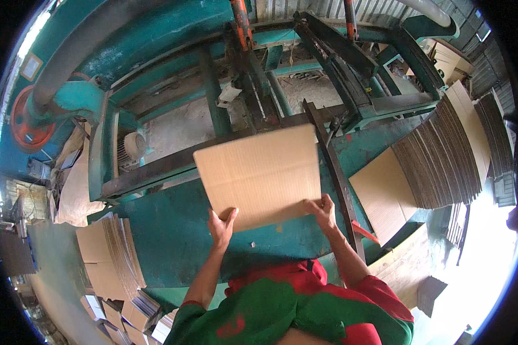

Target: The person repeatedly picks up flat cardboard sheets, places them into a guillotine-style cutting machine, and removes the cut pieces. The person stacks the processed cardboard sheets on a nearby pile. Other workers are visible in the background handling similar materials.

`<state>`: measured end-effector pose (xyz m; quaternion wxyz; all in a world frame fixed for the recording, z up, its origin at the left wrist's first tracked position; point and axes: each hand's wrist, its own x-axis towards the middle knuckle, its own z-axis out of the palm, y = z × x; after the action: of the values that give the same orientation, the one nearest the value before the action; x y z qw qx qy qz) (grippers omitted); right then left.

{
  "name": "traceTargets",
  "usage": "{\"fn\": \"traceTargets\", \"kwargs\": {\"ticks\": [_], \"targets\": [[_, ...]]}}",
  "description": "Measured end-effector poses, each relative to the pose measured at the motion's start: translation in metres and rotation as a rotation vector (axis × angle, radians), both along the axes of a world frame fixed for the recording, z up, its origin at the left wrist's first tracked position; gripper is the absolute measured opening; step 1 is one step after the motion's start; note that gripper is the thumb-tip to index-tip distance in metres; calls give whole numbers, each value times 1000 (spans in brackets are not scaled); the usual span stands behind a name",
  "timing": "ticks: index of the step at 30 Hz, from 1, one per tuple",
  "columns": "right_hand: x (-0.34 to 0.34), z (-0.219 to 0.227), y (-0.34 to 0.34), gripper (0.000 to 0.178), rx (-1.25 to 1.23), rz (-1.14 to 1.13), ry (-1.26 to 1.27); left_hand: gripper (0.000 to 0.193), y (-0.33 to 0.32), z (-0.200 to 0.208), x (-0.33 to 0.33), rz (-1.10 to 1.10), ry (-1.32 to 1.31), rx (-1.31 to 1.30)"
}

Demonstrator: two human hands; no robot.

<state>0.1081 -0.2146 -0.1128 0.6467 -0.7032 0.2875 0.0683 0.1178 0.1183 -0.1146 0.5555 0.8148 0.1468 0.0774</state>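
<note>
A flat brown cardboard sheet (259,178) is held out in front of me, its far edge reaching the machine's dark front bar. My left hand (221,227) grips its near left corner, thumb on top and fingers beneath. At the near right corner my right hand (322,213) pinches the same sheet, thumb on its upper face. Below the sheet lies the green metal table (172,247) of the machine. The undersides of the sheet and the fingers there are hidden.
A green machine frame (101,155) with dark rails spans the far side. To the right, a long dark bar (334,167) runs toward me beside a tall stack of cardboard sheets (437,155). Another cardboard stack (109,253) stands at left. An orange-red wheel (26,118) is at far left.
</note>
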Motion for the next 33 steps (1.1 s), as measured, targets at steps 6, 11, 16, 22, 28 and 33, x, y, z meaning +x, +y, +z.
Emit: {"fn": "traceTargets", "kwargs": {"ticks": [6,11,16,22,28,33], "targets": [[28,-22,10,43,837,-652,98,58,-41,-14,57,-30,259,178],[34,-27,6,54,266,-382,87,64,-62,-21,73,-54,202,232],[35,-24,9,55,207,-308,97,65,-63,-18,71,-47,125,217],[138,-22,-2,49,286,-180,64,77,-58,-8,160,-120,346,288],[253,-34,6,47,385,-152,152,94,-35,-33,263,-196,332,395],[252,-48,-2,48,437,-118,204,109,-37,-44,265,-197,385,373]]}}
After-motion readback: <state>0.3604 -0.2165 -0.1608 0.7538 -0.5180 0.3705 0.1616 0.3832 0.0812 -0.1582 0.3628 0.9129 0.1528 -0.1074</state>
